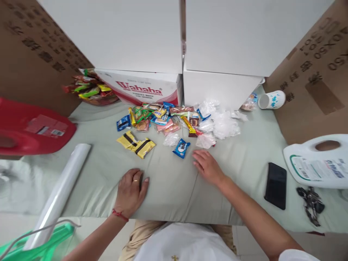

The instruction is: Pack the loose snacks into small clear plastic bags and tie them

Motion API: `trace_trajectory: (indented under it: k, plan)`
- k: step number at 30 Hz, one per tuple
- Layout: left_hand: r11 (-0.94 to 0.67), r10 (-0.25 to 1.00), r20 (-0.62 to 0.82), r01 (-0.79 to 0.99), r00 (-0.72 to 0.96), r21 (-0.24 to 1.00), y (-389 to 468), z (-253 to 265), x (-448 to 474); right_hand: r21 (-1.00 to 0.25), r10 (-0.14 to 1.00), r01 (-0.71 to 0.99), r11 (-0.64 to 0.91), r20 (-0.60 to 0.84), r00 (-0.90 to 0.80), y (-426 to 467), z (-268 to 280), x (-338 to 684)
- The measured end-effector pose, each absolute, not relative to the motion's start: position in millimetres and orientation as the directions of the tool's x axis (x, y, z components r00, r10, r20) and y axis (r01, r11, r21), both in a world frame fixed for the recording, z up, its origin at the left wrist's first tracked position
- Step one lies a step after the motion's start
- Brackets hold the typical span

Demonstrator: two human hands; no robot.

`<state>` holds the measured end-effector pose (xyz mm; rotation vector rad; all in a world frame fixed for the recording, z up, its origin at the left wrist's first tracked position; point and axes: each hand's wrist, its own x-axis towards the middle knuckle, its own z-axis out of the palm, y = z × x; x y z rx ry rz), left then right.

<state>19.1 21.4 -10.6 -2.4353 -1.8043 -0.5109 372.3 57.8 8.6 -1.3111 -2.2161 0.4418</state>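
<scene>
My left hand [131,190] rests palm down on the cloth, thumb apart, fingers a little bent, holding nothing. It lies below two yellow snack packets [136,144] that sit side by side. My right hand [208,166] lies palm down with its fingers stretched out, just below a crumpled clear plastic wrapper [206,140]. To the left of its fingertips is a small blue snack packet [181,148]. Behind both hands spreads a pile of mixed snack packets [165,117], with a heap of clear plastic wrappers [224,123] at its right end.
A Wahaha carton [144,88] and white boxes stand behind the pile. At left are a red jug [35,127], a white roll [59,192] and a snack basket [94,90]. On the right lie a paper cup [272,99], a phone [276,185], keys [311,204] and a white jug [318,159].
</scene>
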Motion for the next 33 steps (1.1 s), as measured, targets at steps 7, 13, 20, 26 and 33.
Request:
trace_trajectory:
  k: [7,13,20,26,33]
  plan:
    - [-0.275,0.948,0.251,0.905,0.198,0.324,20.5,-0.5,14.7,-0.435,0.846,0.726,0.533,0.286,-0.450,47.5,-9.3,354.6]
    - [0.039,0.866,0.435,0.902,-0.246,0.431,159.9,30.9,-33.3,-0.448,0.847,0.720,0.530,0.318,-0.426,48.8,-10.5,356.6]
    - [0.163,0.911,0.339,0.959,-0.236,0.230,353.6,50.7,-76.5,-0.434,0.842,0.723,0.538,0.311,-0.440,47.5,-12.6,357.5]
    - [0.304,0.900,0.264,0.933,-0.347,0.192,352.7,42.0,-85.6,-0.428,0.846,0.730,0.532,0.306,-0.437,48.4,-10.7,358.5]
    - [0.147,0.954,0.255,0.988,-0.155,0.048,239.3,42.1,-82.4,-0.446,0.838,0.712,0.542,0.345,-0.423,50.0,-15.2,360.2]
